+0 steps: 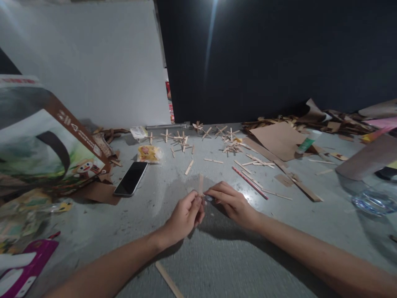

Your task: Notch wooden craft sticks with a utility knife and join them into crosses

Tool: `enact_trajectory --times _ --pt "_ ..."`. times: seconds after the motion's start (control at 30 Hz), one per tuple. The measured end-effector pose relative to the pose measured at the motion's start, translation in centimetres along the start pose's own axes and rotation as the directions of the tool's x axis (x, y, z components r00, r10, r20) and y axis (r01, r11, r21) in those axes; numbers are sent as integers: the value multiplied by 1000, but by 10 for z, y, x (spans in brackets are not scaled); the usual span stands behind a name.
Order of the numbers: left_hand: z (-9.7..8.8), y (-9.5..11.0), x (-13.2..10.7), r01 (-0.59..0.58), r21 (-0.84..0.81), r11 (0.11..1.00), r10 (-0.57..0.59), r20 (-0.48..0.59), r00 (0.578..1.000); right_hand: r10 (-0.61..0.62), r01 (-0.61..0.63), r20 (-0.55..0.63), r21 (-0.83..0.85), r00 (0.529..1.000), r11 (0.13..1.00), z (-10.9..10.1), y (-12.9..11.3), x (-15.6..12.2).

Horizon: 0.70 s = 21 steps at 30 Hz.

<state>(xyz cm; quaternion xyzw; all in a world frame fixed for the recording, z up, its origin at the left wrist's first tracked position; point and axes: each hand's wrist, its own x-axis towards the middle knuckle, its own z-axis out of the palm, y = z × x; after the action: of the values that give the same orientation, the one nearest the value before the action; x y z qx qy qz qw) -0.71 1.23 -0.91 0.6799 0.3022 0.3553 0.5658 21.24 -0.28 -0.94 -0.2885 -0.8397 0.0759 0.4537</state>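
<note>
In the head view, my left hand (187, 213) is closed around the lower end of a wooden craft stick (201, 182), which points away from me. Right beside it, my right hand (232, 203) is pinched, with its fingertips close to the stick. A small greyish thing (209, 198) shows under those fingertips, too blurred to name. Beyond both hands lie loose craft sticks (214, 161) and several sticks crossed into X shapes (206, 133). A red pencil (249, 183) lies just past my right hand.
A phone (131, 179) and a yellow packet (149, 154) lie left. A large printed bag (46, 140) stands far left, above a purple tool (34, 265). Cardboard (277, 140), a cardboard tube (366, 157) and a clear glass dish (374, 203) are right. One stick (169, 279) lies nearest me.
</note>
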Motion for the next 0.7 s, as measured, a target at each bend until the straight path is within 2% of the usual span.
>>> enact_trajectory --times 0.27,0.7 --pt "0 -1 -1 -9 -19 1000 9 46 999 -14 14 -12 -6 1000 1000 3 3 -1" --pt "-2 1 3 30 69 997 -34 57 998 16 -16 24 3 1000 1000 3 3 -1"
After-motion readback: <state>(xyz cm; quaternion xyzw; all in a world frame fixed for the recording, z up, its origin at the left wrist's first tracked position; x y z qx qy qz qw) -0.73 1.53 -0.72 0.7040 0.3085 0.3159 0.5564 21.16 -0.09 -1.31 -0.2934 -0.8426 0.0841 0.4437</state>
